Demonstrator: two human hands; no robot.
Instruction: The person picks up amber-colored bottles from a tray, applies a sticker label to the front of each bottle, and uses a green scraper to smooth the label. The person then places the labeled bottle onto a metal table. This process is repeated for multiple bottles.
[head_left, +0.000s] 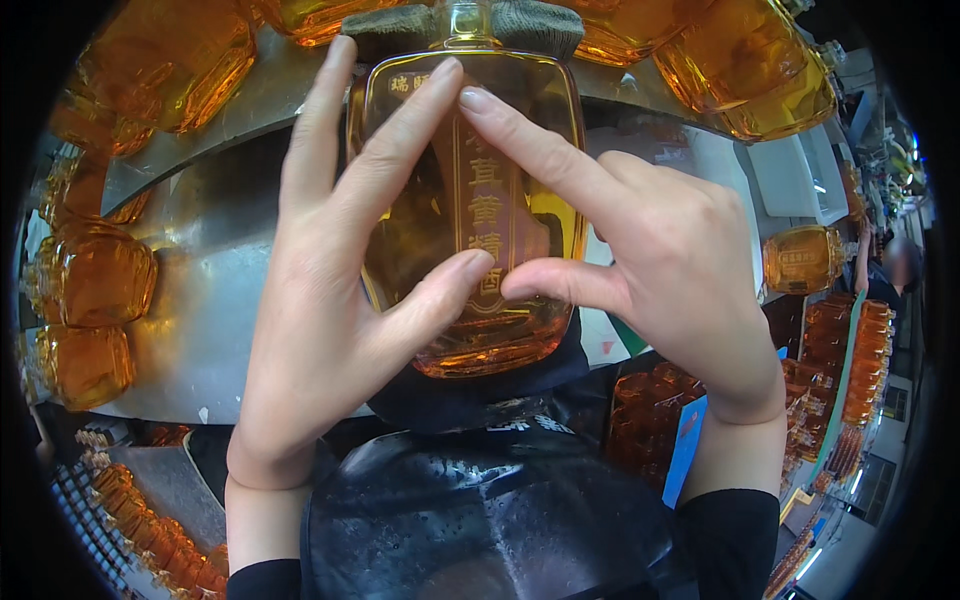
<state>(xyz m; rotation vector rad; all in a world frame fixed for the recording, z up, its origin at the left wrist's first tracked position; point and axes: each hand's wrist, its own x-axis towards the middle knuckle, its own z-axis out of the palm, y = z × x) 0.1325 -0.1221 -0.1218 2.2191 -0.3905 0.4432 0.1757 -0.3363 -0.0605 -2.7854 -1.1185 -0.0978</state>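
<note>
A large rectangular glass bottle of amber liquid (536, 315) lies before me, its neck at the top of the view and its front bearing a label with writing. Over its left part is my left hand (330, 247), fingers spread, index fingertip near the upper label and thumb near the lower label. My right hand (652, 225) is over the right part, index finger and thumb stretched toward those of the left; its other fingers are curled. The fingertips lie on or just above the glass; which, I cannot tell. Grey cloth padding (536, 30) flanks the bottle's neck.
More amber bottles stand at upper left (172, 60), upper right (750, 67) and far left (105, 274). A metal worktop (202, 300) extends to the left. A white plastic bin (795, 172) is at right, with a person (896, 270) beyond. Rows of bottles fill the lower right.
</note>
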